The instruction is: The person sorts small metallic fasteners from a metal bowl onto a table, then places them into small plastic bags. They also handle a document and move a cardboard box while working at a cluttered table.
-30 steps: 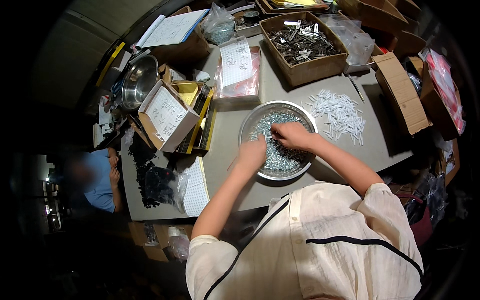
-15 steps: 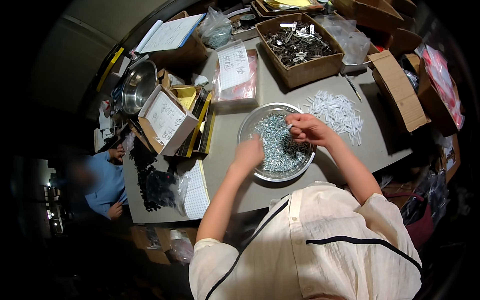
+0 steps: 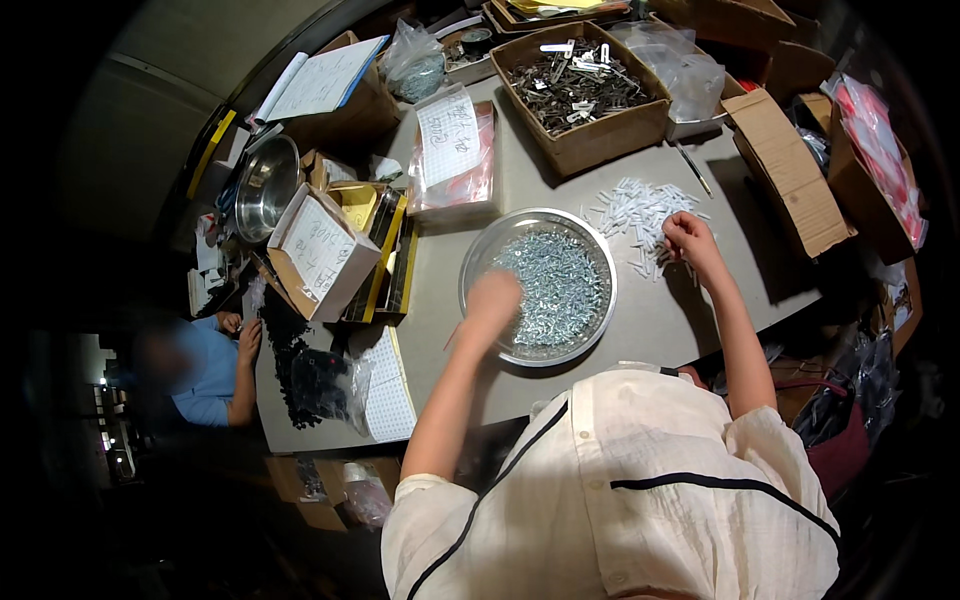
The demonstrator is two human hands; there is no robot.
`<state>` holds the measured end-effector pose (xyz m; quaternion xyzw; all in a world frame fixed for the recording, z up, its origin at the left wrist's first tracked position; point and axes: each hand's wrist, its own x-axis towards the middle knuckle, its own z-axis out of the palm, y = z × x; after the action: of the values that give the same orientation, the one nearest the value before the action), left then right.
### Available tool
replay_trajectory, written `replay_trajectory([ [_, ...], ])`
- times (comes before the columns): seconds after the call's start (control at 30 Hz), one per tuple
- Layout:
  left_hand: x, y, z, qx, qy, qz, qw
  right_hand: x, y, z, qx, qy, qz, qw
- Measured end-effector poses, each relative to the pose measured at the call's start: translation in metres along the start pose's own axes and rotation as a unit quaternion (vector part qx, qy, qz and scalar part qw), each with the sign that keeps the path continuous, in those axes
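A round steel bowl (image 3: 540,218) stands on the table in front of me, its bottom covered with a heap of small silvery screws (image 3: 565,295). My left hand (image 3: 495,302) is over the bowl's left side, close to the screws; motion blur smears its fingers. To the right of the bowl lies a loose pile of short white plastic pieces (image 3: 635,212), slim and stick-like. My right hand (image 3: 690,238) is at the pile's right edge, fingertips pressed together. Whatever is in its pinch is hidden or too small to make out.
Behind the bowl are a box with red packets (image 3: 455,175) and a carton of dark metal parts (image 3: 580,90). Open cartons (image 3: 790,170) line the right side. At left stand a white box (image 3: 318,250), an empty steel bowl (image 3: 268,190) and black small parts (image 3: 290,370). A co-worker (image 3: 210,365) sits beyond.
My right hand has moved right, from above the bowl to the white pieces. My left hand stays over the bowl's left side. The co-worker's hands have come together by the table edge.
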<state>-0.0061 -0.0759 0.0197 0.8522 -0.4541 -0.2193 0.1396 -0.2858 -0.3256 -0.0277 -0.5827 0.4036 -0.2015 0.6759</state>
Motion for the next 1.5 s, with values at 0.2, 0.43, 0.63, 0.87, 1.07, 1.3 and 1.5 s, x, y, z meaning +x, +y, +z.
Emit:
replay_trajectory([
  [0.2,-0.011,-0.009,-0.002,-0.459,-0.007,-0.168,0.872,-0.016,-0.012,0.016,-0.445,0.128,-0.312,0.830],
  [0.43,-0.070,0.002,-0.003,-0.695,-0.009,-0.179,0.696,-0.008,-0.035,0.121,-0.365,-0.139,-0.409,0.825],
  [0.63,-0.091,0.018,-0.008,-0.756,0.006,-0.181,0.629,0.023,-0.004,0.208,-0.391,-0.295,-0.498,0.715],
  [0.87,-0.107,0.004,0.005,-0.752,0.032,-0.178,0.633,0.034,-0.004,0.207,-0.327,-0.264,-0.466,0.779],
  [1.07,-0.086,0.060,0.015,-0.695,0.003,-0.192,0.693,-0.013,-0.026,0.128,-0.030,-0.176,-0.225,0.958],
  [1.3,0.003,0.140,0.060,-0.550,-0.146,-0.038,0.822,-0.020,0.008,0.001,-0.203,0.163,-0.296,0.919],
  [1.5,0.072,0.194,0.103,-0.514,-0.167,-0.033,0.841,-0.048,0.041,-0.043,-0.320,0.255,-0.346,0.844],
])
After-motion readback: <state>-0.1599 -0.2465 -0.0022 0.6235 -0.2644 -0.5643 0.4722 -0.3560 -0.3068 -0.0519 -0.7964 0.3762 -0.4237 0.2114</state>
